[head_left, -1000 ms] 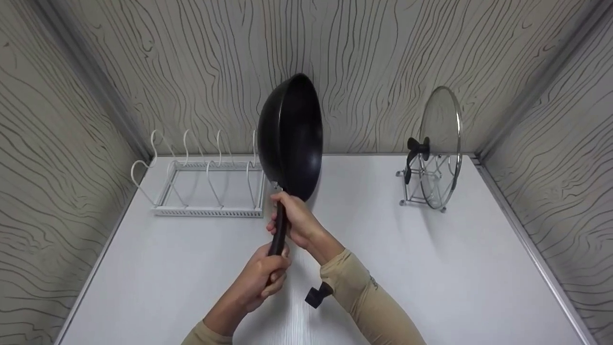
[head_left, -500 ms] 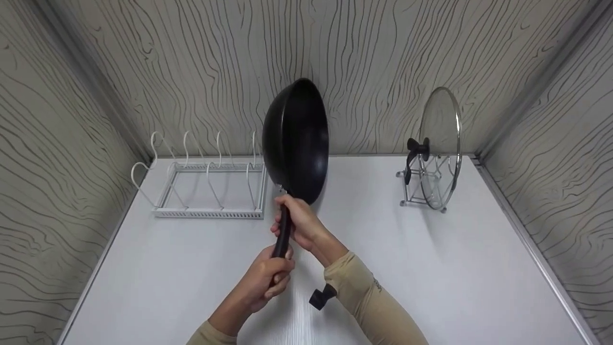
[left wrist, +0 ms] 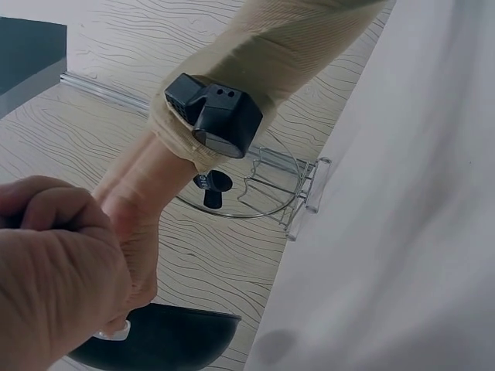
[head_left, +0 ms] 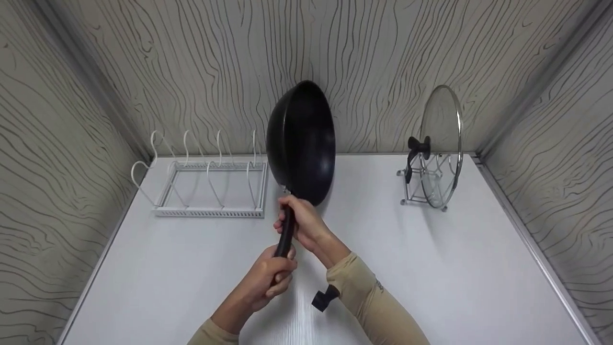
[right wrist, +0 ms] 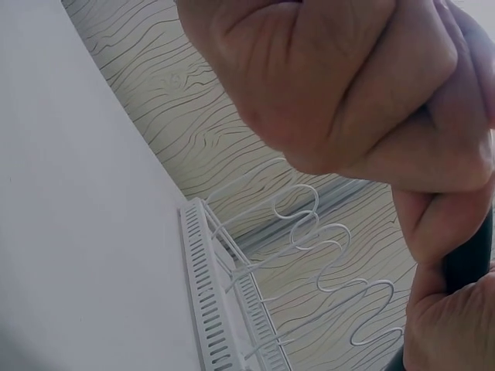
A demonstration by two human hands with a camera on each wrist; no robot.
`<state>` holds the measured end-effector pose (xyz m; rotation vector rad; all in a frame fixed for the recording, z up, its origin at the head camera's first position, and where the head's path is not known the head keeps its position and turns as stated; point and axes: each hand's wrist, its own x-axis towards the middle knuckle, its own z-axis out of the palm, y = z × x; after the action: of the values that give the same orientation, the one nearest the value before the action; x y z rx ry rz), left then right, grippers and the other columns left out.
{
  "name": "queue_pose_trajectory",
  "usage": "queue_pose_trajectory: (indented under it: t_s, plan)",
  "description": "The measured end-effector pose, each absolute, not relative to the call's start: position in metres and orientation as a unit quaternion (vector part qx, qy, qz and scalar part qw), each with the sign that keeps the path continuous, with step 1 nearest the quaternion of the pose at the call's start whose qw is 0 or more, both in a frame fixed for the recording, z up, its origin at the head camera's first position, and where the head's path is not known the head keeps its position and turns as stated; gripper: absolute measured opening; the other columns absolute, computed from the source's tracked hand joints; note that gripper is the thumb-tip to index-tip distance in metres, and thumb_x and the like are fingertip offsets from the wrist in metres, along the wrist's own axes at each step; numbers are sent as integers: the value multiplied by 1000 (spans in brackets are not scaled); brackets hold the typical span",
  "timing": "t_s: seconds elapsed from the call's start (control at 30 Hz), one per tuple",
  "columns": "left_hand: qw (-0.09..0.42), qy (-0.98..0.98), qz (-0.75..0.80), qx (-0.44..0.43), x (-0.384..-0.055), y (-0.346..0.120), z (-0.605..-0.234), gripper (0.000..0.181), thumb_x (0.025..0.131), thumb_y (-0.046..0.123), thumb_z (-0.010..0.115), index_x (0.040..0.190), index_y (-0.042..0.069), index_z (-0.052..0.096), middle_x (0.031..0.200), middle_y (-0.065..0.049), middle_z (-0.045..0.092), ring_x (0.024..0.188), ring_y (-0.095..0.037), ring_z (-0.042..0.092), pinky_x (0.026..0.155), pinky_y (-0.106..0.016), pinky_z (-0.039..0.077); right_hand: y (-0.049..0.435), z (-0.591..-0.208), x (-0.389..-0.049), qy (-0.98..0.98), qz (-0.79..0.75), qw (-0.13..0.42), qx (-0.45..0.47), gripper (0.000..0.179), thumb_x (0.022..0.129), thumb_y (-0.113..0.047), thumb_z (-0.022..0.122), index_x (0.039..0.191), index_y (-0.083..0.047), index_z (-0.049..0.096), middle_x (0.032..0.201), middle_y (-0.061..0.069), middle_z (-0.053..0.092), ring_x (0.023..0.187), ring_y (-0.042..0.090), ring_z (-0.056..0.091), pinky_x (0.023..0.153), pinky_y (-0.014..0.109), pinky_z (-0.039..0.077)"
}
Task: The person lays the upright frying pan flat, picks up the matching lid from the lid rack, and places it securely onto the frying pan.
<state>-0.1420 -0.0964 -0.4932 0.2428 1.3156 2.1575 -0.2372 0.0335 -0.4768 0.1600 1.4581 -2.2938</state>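
Note:
A black wok [head_left: 311, 143] is held on its side, its hollow turned to the right and its handle toward me. Near the bowl my right hand [head_left: 306, 223] grips the black handle [head_left: 286, 237]. Lower down, the fingers of my left hand [head_left: 268, 278] are curled round the same handle. In the left wrist view the wok's bowl [left wrist: 162, 340] shows past both hands, apart from the table. The right wrist view has a stretch of dark handle [right wrist: 469, 255] between the two hands; the rest of it is hidden by fingers.
Left of the wok stands a white wire rack [head_left: 209, 213] with several curved loops. At the right, a glass lid [head_left: 443, 148] with a black knob stands upright in a small metal stand [head_left: 412, 199]. Wood-patterned walls [head_left: 373, 72] border the white table [head_left: 455, 287] at the back and sides.
The wok and both hands have shifted a little to the right and slightly toward me, away from the white rack. Both grips are unchanged.

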Motion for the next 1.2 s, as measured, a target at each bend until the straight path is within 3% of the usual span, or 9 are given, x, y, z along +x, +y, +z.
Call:
queue_pose_trajectory:
  t_s: [0.2, 0.5, 0.93, 1.2]
  plan:
    - [296, 501, 807, 105, -145, -94, -496, 13, 94, 2, 49, 87, 11, 42, 54, 12, 36, 34, 4, 35, 34, -14, 26, 37, -481, -238, 509, -835, 206, 46, 21, 100, -22, 57, 84, -10, 54, 63, -3, 53, 52, 11, 61, 53, 23, 53]
    - [300, 507, 799, 118, -152, -95, -504, 11, 96, 4, 51, 91, 9, 43, 54, 12, 37, 35, 3, 37, 35, -15, 28, 42, -489, -238, 484, -850, 203, 43, 34, 109, -40, 49, 92, -11, 52, 67, -3, 52, 56, 11, 56, 56, 23, 50]
    - [311, 520, 783, 140, -157, -92, -500, 13, 96, 10, 58, 97, 8, 45, 57, 10, 40, 37, 2, 38, 35, -16, 28, 45, -493, -237, 483, -858, 166, 43, 33, 111, -37, 48, 91, -11, 50, 71, -3, 53, 57, 10, 55, 57, 22, 49]
    - [319, 547, 758, 155, -161, -93, -495, 22, 103, 21, 56, 108, 6, 41, 63, 7, 47, 42, -2, 44, 38, -17, 31, 47, -495, -238, 485, -859, 153, 52, 32, 111, -35, 47, 91, -11, 50, 69, -4, 52, 56, 9, 54, 57, 21, 50]
